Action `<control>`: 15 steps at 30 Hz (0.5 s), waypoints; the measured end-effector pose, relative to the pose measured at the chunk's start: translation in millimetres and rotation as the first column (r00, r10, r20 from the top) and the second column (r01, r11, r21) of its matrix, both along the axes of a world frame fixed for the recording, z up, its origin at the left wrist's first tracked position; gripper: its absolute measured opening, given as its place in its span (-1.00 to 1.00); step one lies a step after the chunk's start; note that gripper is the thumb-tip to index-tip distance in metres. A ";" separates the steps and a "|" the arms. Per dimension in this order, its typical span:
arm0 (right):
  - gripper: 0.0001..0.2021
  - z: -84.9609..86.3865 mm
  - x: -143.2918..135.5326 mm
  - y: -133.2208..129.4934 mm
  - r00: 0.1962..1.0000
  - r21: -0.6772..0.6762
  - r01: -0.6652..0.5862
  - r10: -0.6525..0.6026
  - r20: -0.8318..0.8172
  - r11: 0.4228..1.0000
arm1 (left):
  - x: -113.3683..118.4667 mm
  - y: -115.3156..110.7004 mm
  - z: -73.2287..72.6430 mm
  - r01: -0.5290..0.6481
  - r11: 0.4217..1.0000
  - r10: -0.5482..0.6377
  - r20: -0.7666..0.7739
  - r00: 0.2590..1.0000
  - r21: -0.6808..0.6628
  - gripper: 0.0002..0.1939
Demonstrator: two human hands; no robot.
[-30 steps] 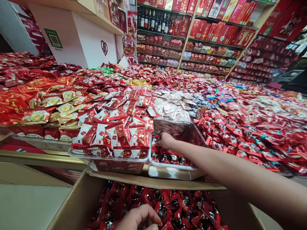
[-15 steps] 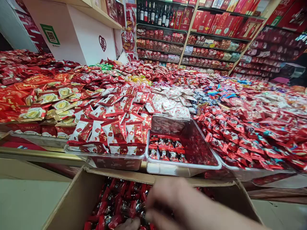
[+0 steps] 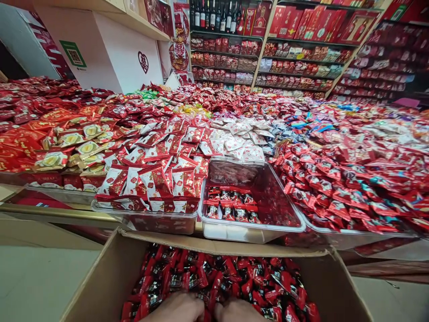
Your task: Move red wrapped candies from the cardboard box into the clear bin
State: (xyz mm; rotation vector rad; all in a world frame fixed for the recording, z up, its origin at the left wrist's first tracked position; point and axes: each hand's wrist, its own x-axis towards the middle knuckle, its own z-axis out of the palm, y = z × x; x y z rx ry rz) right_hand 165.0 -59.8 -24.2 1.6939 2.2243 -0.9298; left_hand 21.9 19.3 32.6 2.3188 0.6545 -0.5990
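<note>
Both hands are digging into an open brown cardboard box (image 3: 100, 277) heaped with small red-and-black wrapped candies (image 3: 234, 277), the left hand (image 3: 179, 308) and right hand (image 3: 236, 309) side by side at the box's near edge; whether the fingers are gripping anything cannot be told, as they are cut off by the frame. Just beyond the box, at the surface's front edge, a clear plastic tray (image 3: 234, 232) is holding only two short rows of the same candies (image 3: 231, 205) near its front left corner, leaving most of it still to fill.
</note>
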 end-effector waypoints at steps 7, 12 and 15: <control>-0.88 22.6 9.1 6.9 0.940 -0.122 0.218 -0.242 -0.240 0.968 | -6.7 2.6 12.0 -0.173 0.984 0.178 0.154 0.972 -0.042 -0.64; -0.91 51.6 34.7 19.4 0.602 -0.286 0.486 -0.554 -0.575 0.826 | 0.3 13.6 23.1 -0.335 0.898 0.423 0.353 0.834 -0.284 -0.62; -0.86 65.0 40.9 24.3 0.401 -0.393 0.488 -0.600 -0.692 0.779 | 6.8 18.0 35.5 -0.347 0.816 0.537 0.387 0.749 -0.461 -0.74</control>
